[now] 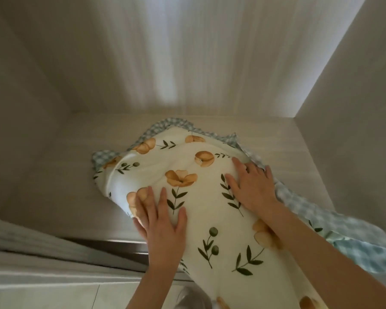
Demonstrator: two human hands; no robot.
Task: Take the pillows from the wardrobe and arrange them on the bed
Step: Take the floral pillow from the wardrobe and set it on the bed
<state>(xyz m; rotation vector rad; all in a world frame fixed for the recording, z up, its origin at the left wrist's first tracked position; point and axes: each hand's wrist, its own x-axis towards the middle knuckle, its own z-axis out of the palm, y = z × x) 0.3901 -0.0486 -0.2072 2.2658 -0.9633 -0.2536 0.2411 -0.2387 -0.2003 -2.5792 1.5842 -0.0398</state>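
Note:
A cream pillow point(201, 197) printed with orange flowers and green leaves, edged with a blue-and-white checked frill point(334, 228), lies half inside the wardrobe, its near end hanging out over the front edge. My left hand point(163, 226) lies flat on the pillow's left side with the fingers spread and wrapping its edge. My right hand point(252, 186) presses on the pillow's right side, fingers apart. Whether a second pillow lies underneath cannot be seen.
The wardrobe's pale wooden floor point(60, 186) runs back to a rear panel point(165, 52) and a right side wall point(348, 85). A sliding-door track point(103, 244) crosses the front edge. Light floor tiles point(54, 297) show at the bottom left.

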